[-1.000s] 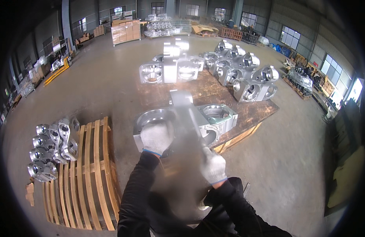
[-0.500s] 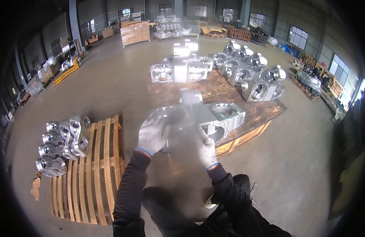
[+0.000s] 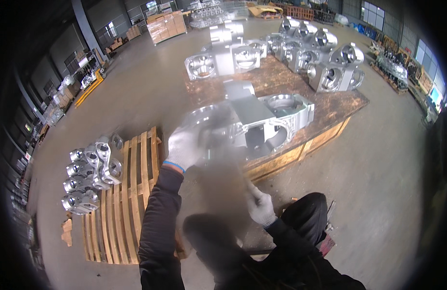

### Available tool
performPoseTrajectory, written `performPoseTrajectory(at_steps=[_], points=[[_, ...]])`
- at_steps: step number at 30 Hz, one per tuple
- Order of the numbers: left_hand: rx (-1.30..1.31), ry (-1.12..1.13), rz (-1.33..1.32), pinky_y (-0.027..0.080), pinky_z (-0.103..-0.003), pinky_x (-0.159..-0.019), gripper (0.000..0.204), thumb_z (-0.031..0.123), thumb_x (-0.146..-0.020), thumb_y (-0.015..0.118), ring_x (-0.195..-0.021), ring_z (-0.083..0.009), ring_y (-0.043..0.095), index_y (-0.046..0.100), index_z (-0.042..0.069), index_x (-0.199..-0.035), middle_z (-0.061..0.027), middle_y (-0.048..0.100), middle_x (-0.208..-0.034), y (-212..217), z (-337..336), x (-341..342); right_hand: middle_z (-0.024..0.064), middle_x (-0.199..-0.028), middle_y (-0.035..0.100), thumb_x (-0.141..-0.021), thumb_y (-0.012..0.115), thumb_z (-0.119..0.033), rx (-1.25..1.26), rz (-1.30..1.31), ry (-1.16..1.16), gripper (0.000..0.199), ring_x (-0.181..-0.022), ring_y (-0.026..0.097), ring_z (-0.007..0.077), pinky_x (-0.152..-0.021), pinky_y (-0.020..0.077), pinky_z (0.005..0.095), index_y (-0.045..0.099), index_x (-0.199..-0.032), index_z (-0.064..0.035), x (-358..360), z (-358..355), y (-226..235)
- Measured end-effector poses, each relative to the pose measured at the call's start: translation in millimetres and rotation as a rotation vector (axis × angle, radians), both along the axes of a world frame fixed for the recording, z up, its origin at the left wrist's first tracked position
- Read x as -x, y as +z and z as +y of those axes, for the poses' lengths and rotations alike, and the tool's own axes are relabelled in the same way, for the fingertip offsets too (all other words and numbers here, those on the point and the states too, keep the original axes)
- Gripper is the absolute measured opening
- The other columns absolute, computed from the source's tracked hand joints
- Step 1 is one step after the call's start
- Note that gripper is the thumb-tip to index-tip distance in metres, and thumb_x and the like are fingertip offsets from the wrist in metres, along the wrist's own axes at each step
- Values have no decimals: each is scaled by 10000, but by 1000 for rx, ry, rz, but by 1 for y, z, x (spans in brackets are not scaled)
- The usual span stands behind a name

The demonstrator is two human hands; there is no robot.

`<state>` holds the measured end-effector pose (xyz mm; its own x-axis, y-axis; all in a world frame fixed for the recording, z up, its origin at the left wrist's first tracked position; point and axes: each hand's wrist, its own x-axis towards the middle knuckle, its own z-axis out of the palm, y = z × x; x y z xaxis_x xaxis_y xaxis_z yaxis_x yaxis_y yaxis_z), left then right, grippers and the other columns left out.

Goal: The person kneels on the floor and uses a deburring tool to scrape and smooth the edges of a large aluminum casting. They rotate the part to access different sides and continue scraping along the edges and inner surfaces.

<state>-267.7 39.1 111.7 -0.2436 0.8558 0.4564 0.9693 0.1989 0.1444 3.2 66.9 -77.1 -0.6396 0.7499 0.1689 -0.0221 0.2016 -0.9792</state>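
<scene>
1. Both hands are covered by white gloves; the left hand (image 3: 184, 149) is raised and laid against the blurred near end of a large metal casting (image 3: 255, 123), the fingers spread on it.
2. The right hand (image 3: 260, 207) is seen lower, near the knee, closed around something that is smeared by motion; what is gripped cannot be told.
3. The large metal casting is found over the front edge of a low wooden platform (image 3: 330, 121); its far part with a round opening is sharp, its near part is blurred.
4. Whether the casting is lifted or rests on the platform cannot be decided.
5. More castings (image 3: 325, 67) are placed in rows at the back of the platform.
6. On the left, small metal parts (image 3: 90, 171) are stacked at the edge of a slatted pallet (image 3: 122, 212).
7. The body and legs of the person are cut off by the lower edge.
</scene>
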Motion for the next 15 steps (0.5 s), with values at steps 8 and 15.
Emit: performPoseTrajectory(at_steps=[8, 15], points=[[54, 63, 10, 519, -534, -937, 299, 312, -1045, 571, -1049, -451, 667, 719, 65, -1127, -227, 732, -1069, -1, 1, 6, 158, -1097, 778, -1045, 627, -61, -372, -173, 8, 500, -950, 696, 101, -854, 583, 290, 554, -1538, -106, -77, 3, -37], [-8, 79, 74, 535, -490, -972, 303, 307, -1044, 591, -1098, -420, 683, 736, 57, -1135, -219, 737, -1143, -12, 2, 8, 148, -927, 751, -983, 662, -114, -188, -369, -227, 627, -720, 732, 283, -652, 580, 411, 458, -1576, -113, -83, 4, 43]])
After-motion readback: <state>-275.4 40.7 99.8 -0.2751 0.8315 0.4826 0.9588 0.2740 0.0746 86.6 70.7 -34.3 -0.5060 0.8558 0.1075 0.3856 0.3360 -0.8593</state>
